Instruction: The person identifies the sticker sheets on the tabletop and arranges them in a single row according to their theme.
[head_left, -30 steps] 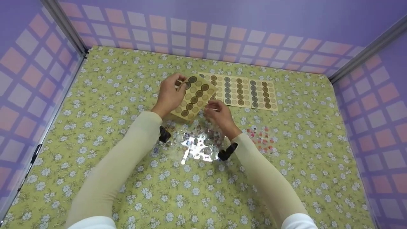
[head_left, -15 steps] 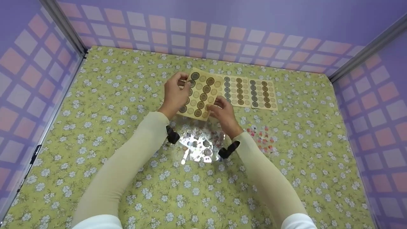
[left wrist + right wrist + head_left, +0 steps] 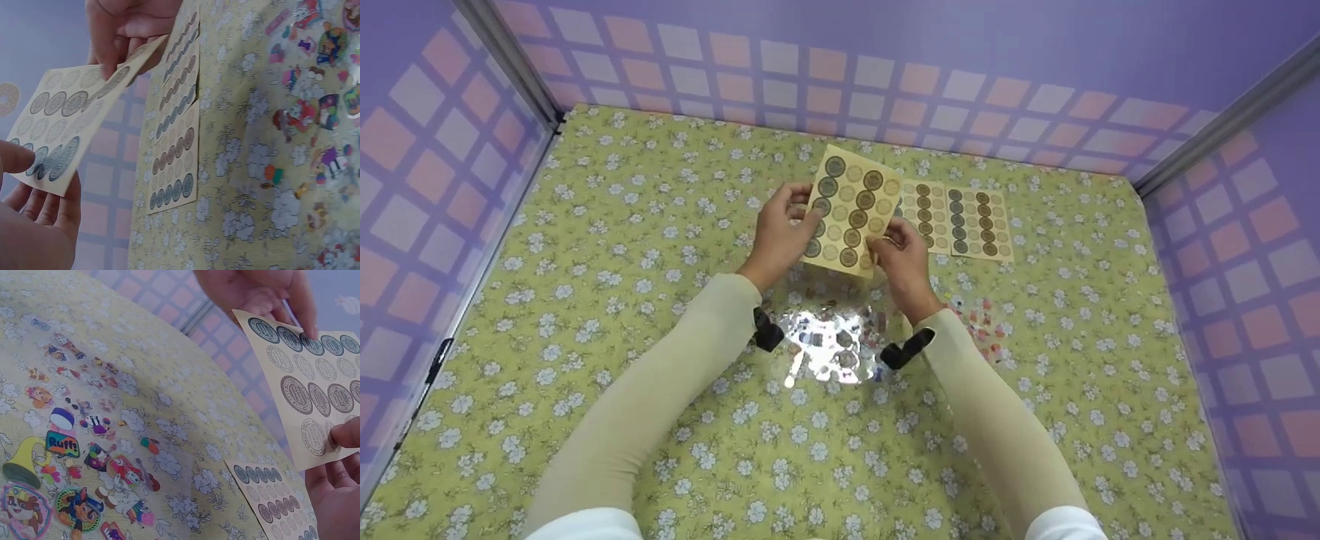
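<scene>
Head view, sticker sheet (image 3: pixel 853 211) pinched between left hand (image 3: pixel 780 236), right hand (image 3: pixel 905 261)

Even bright light; glare on clear sheet (image 3: pixel 829 341); wrist views soft

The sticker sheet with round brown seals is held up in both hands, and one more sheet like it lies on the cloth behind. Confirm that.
Not quite. The sticker sheet is held by the left hand and right hand, but the head view shows two more sheets lying on the cloth behind, not one.
</scene>
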Available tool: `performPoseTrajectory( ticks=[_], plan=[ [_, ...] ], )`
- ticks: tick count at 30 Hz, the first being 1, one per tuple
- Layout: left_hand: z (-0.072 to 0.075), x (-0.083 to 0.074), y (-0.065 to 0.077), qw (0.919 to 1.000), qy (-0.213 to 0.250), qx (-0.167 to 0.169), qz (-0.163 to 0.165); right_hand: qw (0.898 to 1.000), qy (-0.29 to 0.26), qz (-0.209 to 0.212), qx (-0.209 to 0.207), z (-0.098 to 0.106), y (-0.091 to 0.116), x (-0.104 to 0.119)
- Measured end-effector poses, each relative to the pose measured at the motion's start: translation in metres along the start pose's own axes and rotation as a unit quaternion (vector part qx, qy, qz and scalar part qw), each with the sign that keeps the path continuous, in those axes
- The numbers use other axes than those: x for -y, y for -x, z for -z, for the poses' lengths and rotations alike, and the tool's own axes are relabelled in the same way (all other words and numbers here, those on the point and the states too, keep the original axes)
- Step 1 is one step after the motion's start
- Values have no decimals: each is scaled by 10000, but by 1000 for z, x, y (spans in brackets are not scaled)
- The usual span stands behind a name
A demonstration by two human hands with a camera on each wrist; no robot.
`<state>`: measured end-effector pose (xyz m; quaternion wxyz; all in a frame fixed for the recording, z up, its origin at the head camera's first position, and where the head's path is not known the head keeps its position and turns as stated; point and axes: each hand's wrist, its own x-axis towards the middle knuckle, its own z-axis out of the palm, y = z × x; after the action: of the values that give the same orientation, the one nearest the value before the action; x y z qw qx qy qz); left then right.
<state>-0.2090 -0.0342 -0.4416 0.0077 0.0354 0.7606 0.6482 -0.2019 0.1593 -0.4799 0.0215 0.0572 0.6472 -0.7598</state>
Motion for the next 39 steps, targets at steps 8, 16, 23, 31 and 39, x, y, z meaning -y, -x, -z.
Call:
performPoseTrajectory(
  ticks=[8,16,23,31,39],
  plan=[
    [-4,10,11,9986,403,128,325,9995,-117,29,-280,2,-2,1],
    [-8,14,13,9991,211,78,355,9994,50,79,-346,4,0,5],
    [-12,15,14,9992,-392,82,71,9989,-113,167,-414,4,0,5],
    [-15,14,13,9993,-183,-310,61,9999,94,-88,-94,8,2,3],
    [-15,15,14,9987,-262,-406,-190,9985,369,-361,182,7,3,-3]
  ],
)
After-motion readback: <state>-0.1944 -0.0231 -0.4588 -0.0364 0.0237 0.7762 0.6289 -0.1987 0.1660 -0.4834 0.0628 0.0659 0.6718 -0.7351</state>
